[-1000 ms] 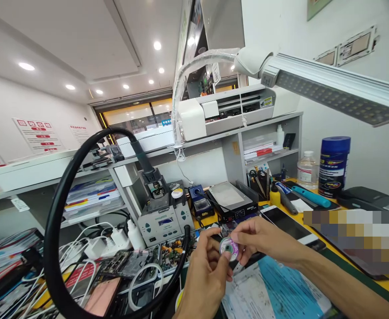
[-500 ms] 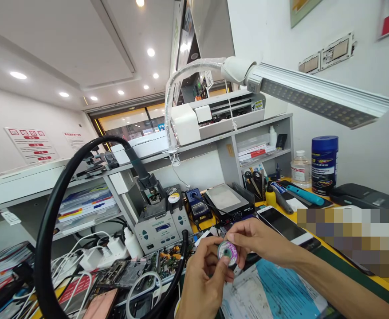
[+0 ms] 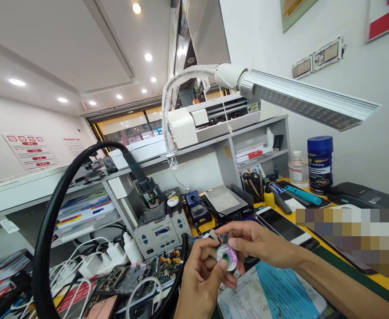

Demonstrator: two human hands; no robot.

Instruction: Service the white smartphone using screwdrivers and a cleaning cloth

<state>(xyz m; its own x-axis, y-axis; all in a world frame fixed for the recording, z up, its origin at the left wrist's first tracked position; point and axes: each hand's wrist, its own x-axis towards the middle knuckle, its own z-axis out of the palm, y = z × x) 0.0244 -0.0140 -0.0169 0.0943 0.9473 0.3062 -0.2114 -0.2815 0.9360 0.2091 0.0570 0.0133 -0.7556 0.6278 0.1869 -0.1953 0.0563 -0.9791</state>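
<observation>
A small round spool (image 3: 226,257) with a white and purple label and a green centre is held between my hands. My left hand (image 3: 202,274) grips it from the left, its thumb on the label. From the right, my right hand (image 3: 254,241) has its thumb and fingers at the spool's upper edge; what its fingertips pinch is too small to tell. Below the hands lies a blue and white sheet (image 3: 280,288). A white-framed phone (image 3: 282,223) lies just beyond my right wrist.
A black hose (image 3: 43,235) arches at the left, beside a grey station (image 3: 163,235). A lamp (image 3: 307,99) hangs above. Circuit boards (image 3: 170,268) and white cables (image 3: 77,266) crowd the left. A blue-lidded canister (image 3: 320,166) and bottle (image 3: 298,170) stand at the right.
My right hand's index finger has stretched further left above the spool, and the spool's label has turned slightly. The whole view has shifted a little.
</observation>
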